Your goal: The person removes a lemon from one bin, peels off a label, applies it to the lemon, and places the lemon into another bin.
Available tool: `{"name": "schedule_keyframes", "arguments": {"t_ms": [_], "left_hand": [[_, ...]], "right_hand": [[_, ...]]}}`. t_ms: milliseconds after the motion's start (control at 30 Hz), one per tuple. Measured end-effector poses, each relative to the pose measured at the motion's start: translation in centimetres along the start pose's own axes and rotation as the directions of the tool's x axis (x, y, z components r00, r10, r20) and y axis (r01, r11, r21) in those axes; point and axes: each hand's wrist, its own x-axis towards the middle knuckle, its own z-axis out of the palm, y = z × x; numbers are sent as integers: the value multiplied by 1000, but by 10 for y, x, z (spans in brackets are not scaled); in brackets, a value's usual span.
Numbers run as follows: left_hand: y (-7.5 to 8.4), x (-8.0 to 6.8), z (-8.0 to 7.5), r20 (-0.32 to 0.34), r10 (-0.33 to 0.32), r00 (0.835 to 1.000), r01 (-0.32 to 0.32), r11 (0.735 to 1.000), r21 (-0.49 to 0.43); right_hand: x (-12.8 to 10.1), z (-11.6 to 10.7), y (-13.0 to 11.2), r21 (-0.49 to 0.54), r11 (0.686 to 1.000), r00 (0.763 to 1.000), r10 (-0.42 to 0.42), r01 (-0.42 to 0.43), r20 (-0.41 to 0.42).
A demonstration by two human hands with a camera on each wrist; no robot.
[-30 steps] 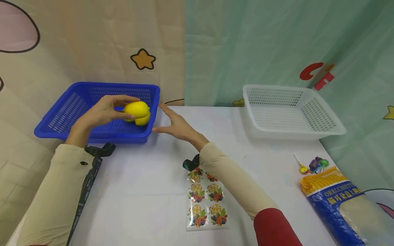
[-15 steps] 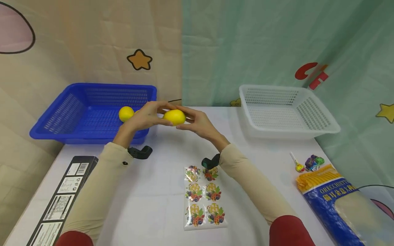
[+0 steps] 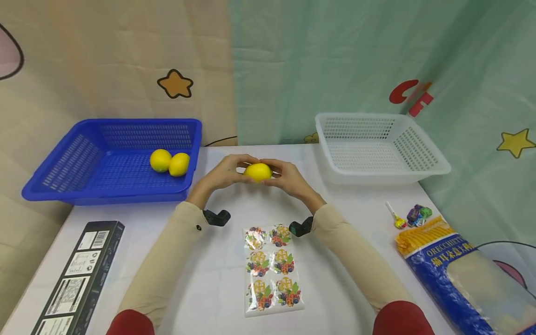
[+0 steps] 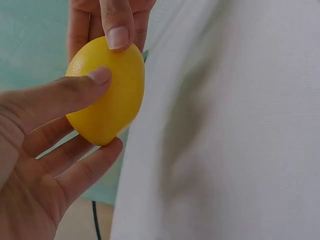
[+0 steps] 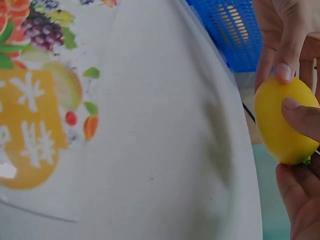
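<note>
The left hand (image 3: 222, 173) and right hand (image 3: 289, 177) both grip one lemon (image 3: 257, 171) with curled fingertips, holding it above the white table (image 3: 209, 274), between the blue basket (image 3: 83, 186) and the white basket (image 3: 423, 172). Two lemons (image 3: 169, 163) lie in the blue basket.

We see a yellow lemon (image 3: 257, 171) btwn hands, 2 more yellow lemons (image 3: 169, 163) in blue basket (image 3: 63, 186). White basket (image 3: 427, 170), white surface (image 3: 201, 260). Sticker sheet (image 3: 271, 272) w/ multicolour fruit prints. Pasta bag (image 3: 444, 265) blue & yellow; box (image 3: 75, 284) black w/ white labels.
</note>
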Motion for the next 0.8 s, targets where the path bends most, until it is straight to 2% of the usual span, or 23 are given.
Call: {"name": "schedule_keyframes", "arguments": {"t_ms": [267, 500, 567, 667, 800], "left_hand": [[-21, 1, 19, 5, -96, 995, 96, 995, -33], [-23, 1, 21, -2, -83, 997, 83, 996, -21], [-23, 1, 21, 5, -81, 997, 81, 996, -26], [-21, 2, 21, 19, -92, 996, 92, 995, -36], [-20, 3, 20, 40, -109, 993, 111, 993, -50]], "right_hand": [[-2, 7, 16, -75, 996, 998, 56, -54, 19], [-3, 6, 18, -120, 989, 996, 87, -83, 30], [-6, 5, 15, -191, 976, 993, 116, -108, 29], [-20, 0, 6, -329, 932, 985, 171, -154, 23], [-51, -4, -9, -447, 883, 981, 187, -143, 56]]}}
